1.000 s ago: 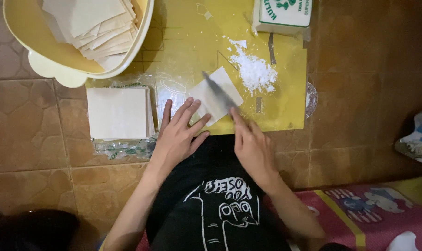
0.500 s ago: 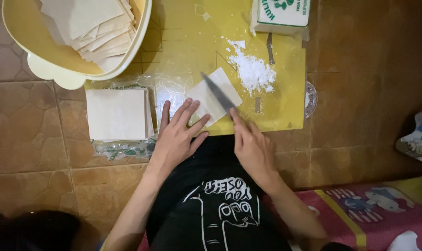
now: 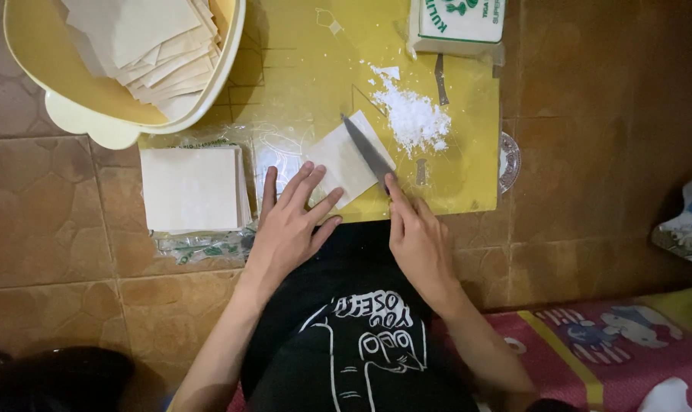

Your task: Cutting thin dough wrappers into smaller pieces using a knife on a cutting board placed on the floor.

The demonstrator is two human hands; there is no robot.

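Observation:
A square pale wrapper sheet [image 3: 344, 160] lies turned like a diamond on the yellow cutting board [image 3: 300, 84]. My left hand [image 3: 291, 223] rests flat with spread fingers on the sheet's near left edge. My right hand [image 3: 418, 240] grips a knife [image 3: 367, 150], forefinger stretched along its back, and the dark blade lies diagonally across the sheet's right part. A small heap of white flour [image 3: 414, 116] sits on the board just beyond the blade.
A stack of uncut square sheets [image 3: 192, 188] on clear plastic wrap lies left of my left hand. A yellow basin [image 3: 71, 91] holding several cut sheets stands at the far left. A white and green packet [image 3: 456, 23] sits at the board's far edge. Brown floor tiles surround the board.

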